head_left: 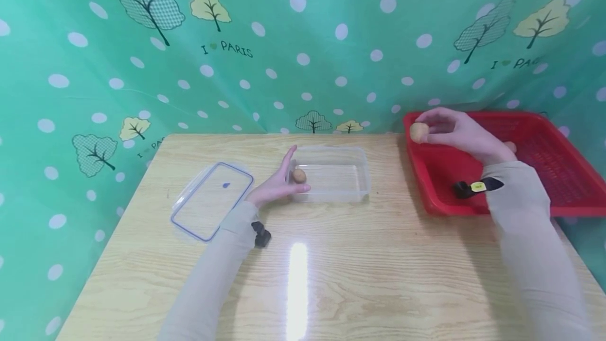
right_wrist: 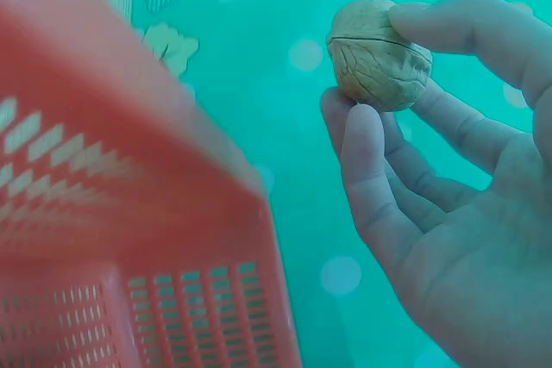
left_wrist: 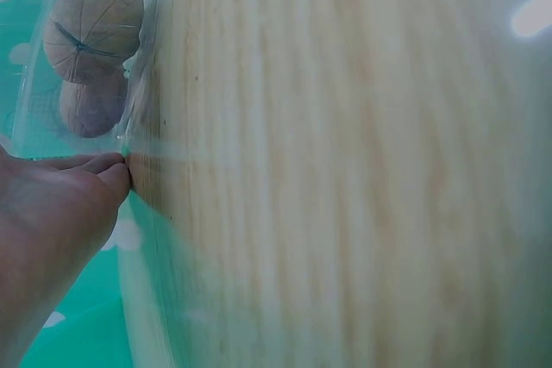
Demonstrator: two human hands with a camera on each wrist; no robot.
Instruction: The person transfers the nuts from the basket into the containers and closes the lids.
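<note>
Between its thumb and fingertips, my right hand [head_left: 456, 130] pinches a walnut [head_left: 419, 132] above the left rim of the red basket [head_left: 418, 172]. The right wrist view shows that walnut [right_wrist: 379, 56] closely, its seam facing the camera. My left hand [head_left: 279, 180] touches the left end of a clear plastic container [head_left: 331, 196], thumb and fingers spread along it. Inside, near that hand, lies a walnut [head_left: 299, 176]. Through the wall, the left wrist view shows a walnut [left_wrist: 95, 28] with a second round shape below, perhaps a reflection.
A clear lid [head_left: 213, 201] with a blue seal lies on the wooden table [head_left: 379, 278], left of the container. Another walnut [head_left: 510, 146] shows in the basket, partly behind my right wrist. A green patterned cloth [head_left: 303, 41] hangs behind the table.
</note>
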